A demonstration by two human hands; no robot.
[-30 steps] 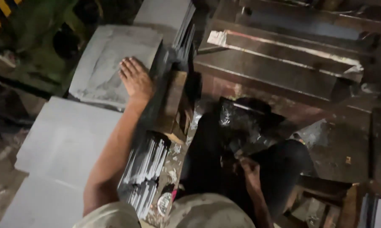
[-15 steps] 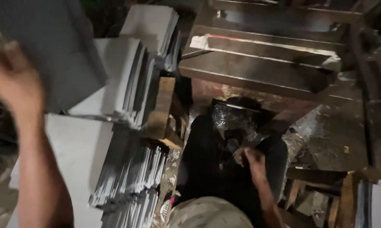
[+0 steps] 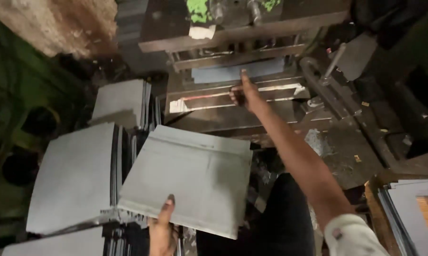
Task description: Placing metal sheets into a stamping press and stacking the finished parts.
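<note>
My left hand point(image 3: 162, 226) grips the near edge of a grey metal sheet point(image 3: 195, 178) and holds it flat above the stacks, thumb on top. My right hand point(image 3: 244, 94) is stretched forward to the bed of the press point(image 3: 233, 102), with a finger pointing at a grey sheet piece point(image 3: 233, 73) that lies in the die slot. Whether the fingers pinch that piece I cannot tell.
Stacks of grey sheets point(image 3: 76, 175) stand at the left, with another stack point(image 3: 121, 102) behind. The dark press head point(image 3: 242, 19) looms above the bed. A lever point(image 3: 335, 59) sticks up at the right. More sheets point(image 3: 413, 213) lie at the lower right.
My left hand has brought a sheet from the left stack to in front of me. My right hand has left my lap and reached to the press bed. The view has tilted up.
</note>
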